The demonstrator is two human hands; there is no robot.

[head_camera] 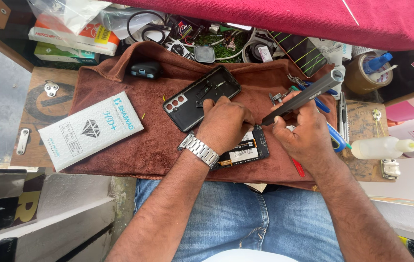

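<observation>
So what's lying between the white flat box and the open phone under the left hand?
In the head view, only bare brown cloth lies between the white box and the opened phone under the left hand; the black back cover sits higher up.

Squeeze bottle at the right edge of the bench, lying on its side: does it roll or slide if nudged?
The clear squeeze bottle lies on its side on the bare wooden bench, so it probably rolls easily. Its thin nozzle points right and may make it curve. The plastic body looks soft and light, likely denting under a firm grip.
</observation>
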